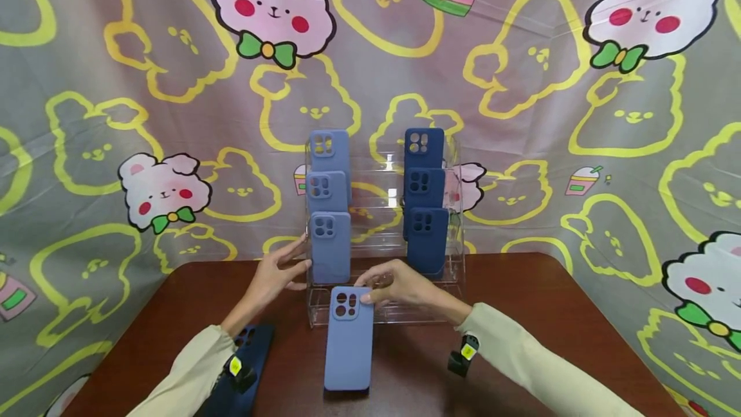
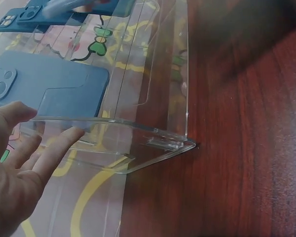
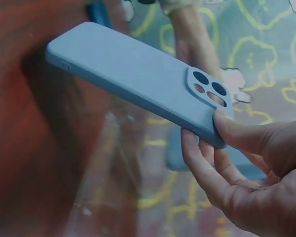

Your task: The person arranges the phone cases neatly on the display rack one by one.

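Note:
My right hand (image 1: 390, 282) pinches the camera end of a light blue phone case (image 3: 128, 74), thumb on its back beside the camera cutouts and fingers beneath. The case (image 1: 349, 346) is tilted in front of a clear acrylic stand (image 1: 376, 243). At the stand's left side is my left hand (image 1: 278, 272), its fingers spread and fairly straight against the clear side panel (image 2: 153, 131). Close to those fingers, a light blue case (image 1: 331, 253) stands on the lowest occupied tier. Whether the left fingertips touch that case is hard to tell.
Two more light blue cases (image 1: 329, 188) rise in the stand's left column. Three dark blue cases (image 1: 427, 243) fill the right column. A dark blue case (image 1: 255, 352) lies on the brown table (image 1: 521, 314), partly behind the left forearm. A patterned cloth (image 1: 370, 69) hangs behind.

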A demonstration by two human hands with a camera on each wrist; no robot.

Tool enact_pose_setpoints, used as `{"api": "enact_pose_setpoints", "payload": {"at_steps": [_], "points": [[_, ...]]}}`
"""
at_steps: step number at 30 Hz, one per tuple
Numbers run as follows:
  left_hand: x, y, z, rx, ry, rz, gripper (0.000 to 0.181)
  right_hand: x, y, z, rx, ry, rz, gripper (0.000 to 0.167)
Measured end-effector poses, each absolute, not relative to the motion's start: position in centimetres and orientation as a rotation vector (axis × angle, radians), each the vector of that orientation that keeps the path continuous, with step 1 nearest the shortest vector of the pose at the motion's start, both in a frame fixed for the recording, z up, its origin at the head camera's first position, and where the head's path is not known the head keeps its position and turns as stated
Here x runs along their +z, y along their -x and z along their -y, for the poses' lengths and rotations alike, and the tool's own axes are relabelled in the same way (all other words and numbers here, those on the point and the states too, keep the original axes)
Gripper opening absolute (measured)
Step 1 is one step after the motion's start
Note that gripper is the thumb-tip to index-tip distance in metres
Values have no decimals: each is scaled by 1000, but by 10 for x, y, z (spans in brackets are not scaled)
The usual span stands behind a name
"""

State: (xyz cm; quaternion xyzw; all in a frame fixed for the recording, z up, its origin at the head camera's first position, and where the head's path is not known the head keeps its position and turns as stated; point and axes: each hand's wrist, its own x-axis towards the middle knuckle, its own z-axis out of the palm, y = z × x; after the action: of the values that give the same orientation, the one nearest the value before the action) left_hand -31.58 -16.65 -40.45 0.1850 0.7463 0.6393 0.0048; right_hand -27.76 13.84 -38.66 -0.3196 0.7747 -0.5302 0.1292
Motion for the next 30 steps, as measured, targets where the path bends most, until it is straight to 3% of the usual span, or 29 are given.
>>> {"api": "enact_pose_setpoints", "payload": {"at_steps": [14, 19, 30], "points": [[-407, 314, 166, 2010, -521, -2362, 62, -329, 301, -143, -1594, 885, -2522, 27], [-409, 315, 166, 2011, -528, -2360, 62, -326, 311, -140, -1673, 794, -2530, 28], [-407, 315, 165, 2037, -473, -2344, 61, -329, 327, -138, -1719, 935, -2603, 30]]}}
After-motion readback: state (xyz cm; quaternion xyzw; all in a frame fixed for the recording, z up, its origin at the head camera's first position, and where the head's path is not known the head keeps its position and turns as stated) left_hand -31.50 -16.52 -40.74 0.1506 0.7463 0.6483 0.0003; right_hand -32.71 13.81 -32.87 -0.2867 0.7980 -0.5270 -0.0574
